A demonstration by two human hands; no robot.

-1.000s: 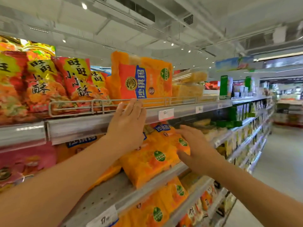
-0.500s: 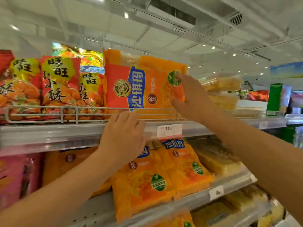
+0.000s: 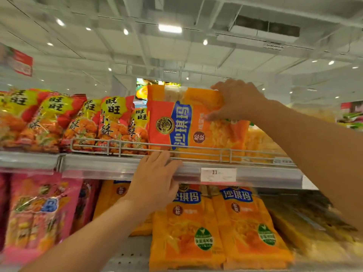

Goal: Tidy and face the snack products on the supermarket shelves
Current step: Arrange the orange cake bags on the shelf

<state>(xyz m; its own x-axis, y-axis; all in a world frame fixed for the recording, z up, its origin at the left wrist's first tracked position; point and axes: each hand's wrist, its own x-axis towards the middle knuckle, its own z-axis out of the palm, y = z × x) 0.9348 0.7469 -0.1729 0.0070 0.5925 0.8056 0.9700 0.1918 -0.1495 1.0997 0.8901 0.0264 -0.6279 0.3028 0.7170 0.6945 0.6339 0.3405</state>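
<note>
A large orange snack bag [image 3: 188, 126] lies on its side on the top shelf, behind the wire rail [image 3: 176, 149]. My right hand [image 3: 235, 101] grips its upper right corner, thumb on the front, fingers over the top edge. My left hand [image 3: 157, 179] rests flat on the top shelf's front edge [image 3: 98, 167], fingers spread, holding nothing. Two matching orange bags [image 3: 216, 228] stand upright on the shelf below, partly behind my left wrist.
Red-and-yellow snack bags [image 3: 78, 122] fill the top shelf to the left. Pink bags [image 3: 39, 213] stand at lower left. Pale yellow packs [image 3: 263, 142] sit right of the held bag. A price tag [image 3: 218, 174] hangs on the shelf edge.
My right hand rose from the lower-shelf bags to the top-shelf orange bag and closed on its upper right corner. My left hand stayed on the shelf edge. The camera tilted up.
</note>
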